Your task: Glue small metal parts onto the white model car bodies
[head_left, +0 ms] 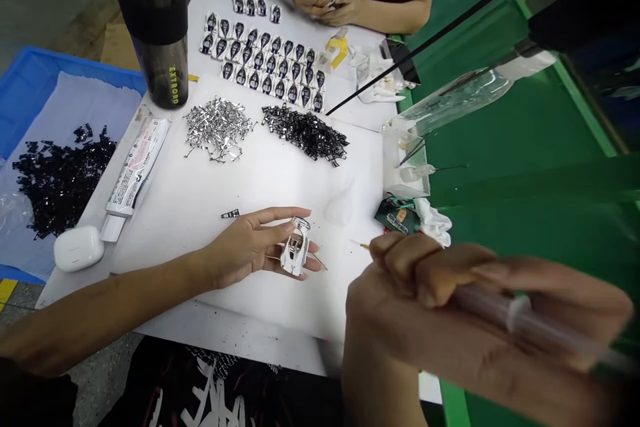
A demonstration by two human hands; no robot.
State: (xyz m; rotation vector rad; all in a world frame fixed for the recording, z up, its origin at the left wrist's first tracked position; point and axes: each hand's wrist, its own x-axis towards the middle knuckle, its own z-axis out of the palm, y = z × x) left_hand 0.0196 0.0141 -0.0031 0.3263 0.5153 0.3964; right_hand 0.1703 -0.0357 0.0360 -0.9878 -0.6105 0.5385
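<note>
Closest, at lower right, my right hand (440, 320) is clenched around a syringe (525, 323), its tip pointing left. At centre frame my left hand (245, 247) lies palm up with the fingers stretched, loosely grasping a white car shell (296, 252) between thumb and fingers over the sheet (200, 200). Silver parts (216, 128) and black parts (306, 133) are piled above.

One silver parts pile (216, 128) at eleven o'clock, two black parts piles (306, 133) at twelve and nine; one bottle (155, 20), one tube (135, 170), one syringe (525, 323), one toy car shell (296, 250).
</note>
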